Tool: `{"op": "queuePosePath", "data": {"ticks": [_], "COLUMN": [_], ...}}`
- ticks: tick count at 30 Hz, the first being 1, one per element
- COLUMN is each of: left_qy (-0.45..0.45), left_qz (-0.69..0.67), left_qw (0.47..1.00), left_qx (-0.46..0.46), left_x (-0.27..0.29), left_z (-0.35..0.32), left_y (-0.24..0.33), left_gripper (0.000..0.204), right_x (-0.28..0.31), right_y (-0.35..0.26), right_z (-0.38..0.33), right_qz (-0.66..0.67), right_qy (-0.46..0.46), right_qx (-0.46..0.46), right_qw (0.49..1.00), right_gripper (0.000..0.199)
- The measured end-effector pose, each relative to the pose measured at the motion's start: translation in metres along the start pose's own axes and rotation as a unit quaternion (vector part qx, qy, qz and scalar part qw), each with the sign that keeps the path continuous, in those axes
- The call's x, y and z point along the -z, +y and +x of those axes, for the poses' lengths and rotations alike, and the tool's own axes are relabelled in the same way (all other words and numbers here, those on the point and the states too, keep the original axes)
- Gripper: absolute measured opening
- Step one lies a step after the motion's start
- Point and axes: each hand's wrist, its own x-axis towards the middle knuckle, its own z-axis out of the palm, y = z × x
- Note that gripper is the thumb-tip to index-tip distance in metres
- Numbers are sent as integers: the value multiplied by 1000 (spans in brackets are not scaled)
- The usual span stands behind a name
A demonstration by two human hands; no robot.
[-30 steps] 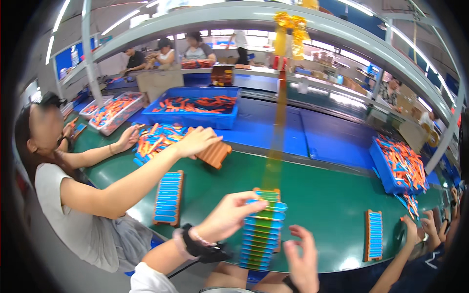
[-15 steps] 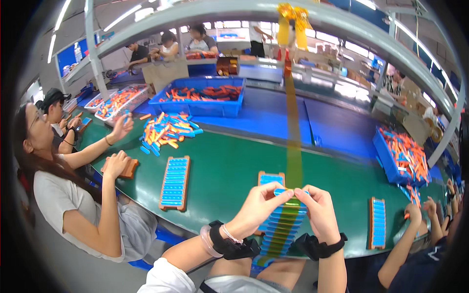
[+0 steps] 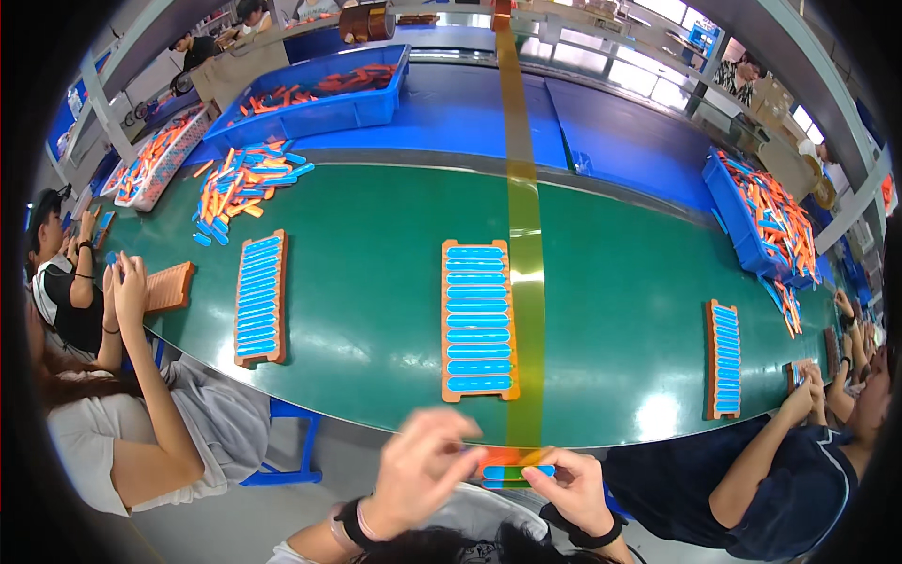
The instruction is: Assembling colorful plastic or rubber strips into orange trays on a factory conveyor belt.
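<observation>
Tape strip (image 3: pixel 524 282) runs taut to small parts (image 3: pixel 512 465), pinched between left hand (image 3: pixel 423 470) and right hand (image 3: pixel 573 484) for wrapping.

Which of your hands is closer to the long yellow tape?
Right. The right hand pinches the small piece where the yellow tape ends, right under it. The left hand is blurred, a little off to the left.

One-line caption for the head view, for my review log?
Both hands pinch a small blue-and-orange piece at a yellow tape strip's end, near a filled orange tray.
</observation>
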Motion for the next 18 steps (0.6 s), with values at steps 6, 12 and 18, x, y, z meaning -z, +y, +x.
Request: {"op": "queuePosePath", "data": {"ticks": [6, 12, 18], "left_qy": [34, -8, -47], "left_qz": [285, 266, 287], "left_qw": [956, 963, 957], "left_qx": [-65, -43, -20], "left_x": [-5, -12, -19], "left_z": [36, 13, -13], "left_y": [-33, -21, -15], "left_gripper": [61, 62, 67], "right_x": [-15, -19, -29], "right_y": [-5, -3, 1], "right_z": [-2, -3, -3], "right_qz": [92, 101, 108], "right_qy": [46, 106, 170], "right_qx": [-68, -80, -60], "right_qw": [992, 986, 978], "right_gripper": [13, 20, 24]}}
